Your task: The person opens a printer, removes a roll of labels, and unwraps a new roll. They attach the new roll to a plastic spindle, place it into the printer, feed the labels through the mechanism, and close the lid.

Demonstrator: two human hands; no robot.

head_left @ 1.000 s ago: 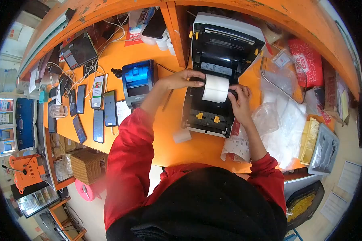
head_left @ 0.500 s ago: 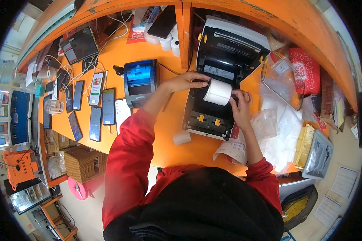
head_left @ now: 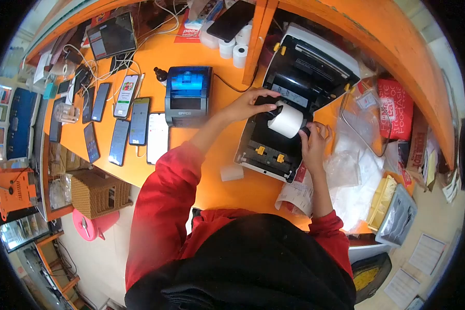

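Note:
A label printer (head_left: 266, 150) stands on the orange desk with its lid (head_left: 307, 70) raised. Over its inside I hold a white paper roll (head_left: 287, 122) by its two ends, tilted down to the right. My left hand (head_left: 249, 105) grips a black holder piece at the roll's left end. At the other end, my right hand (head_left: 314, 138) pinches a dark end piece beside the roll. Two yellow guides (head_left: 261, 150) show in the printer bay below the roll. Whether the roll touches the printer is hard to tell.
A smaller blue-topped printer (head_left: 188, 95) stands left of my hands, with several phones (head_left: 139, 121) beyond it. Spare paper rolls (head_left: 239, 56) stand by the shelf post. Plastic bags (head_left: 354, 181) and a red bag (head_left: 396, 108) lie to the right.
The paper roll now tilts more down to the right, and a dark piece shows at its right end by my fingers. The whole view has shifted slightly.

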